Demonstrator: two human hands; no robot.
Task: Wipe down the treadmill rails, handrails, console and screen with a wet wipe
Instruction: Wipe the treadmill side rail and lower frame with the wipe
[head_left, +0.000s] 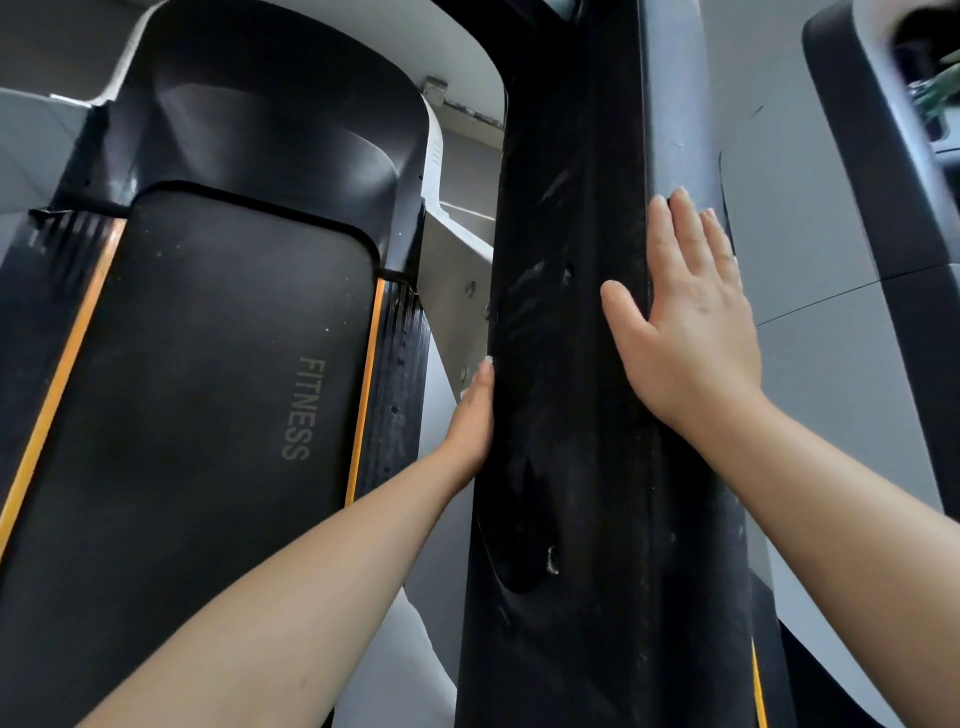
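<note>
Both hands bracket the black upright (571, 364): right hand (685, 322) flat, fingers straight, pressing its outer edge; left hand (475, 415) steadying the opposite face, grip hidden. No wipe visible.

Treadmill belt (208, 364) on the left, running from near to far, with the motor hood (275, 114) at its far end and a side rail (397, 384) along its right edge. Right of that rail, a tall upright column (571, 364) filling the middle from near to far. Left hand (472, 421) against the column's left edge, right hand (691, 322) flat on its right edge, farther up; another machine's frame (883, 156) far right.
</note>
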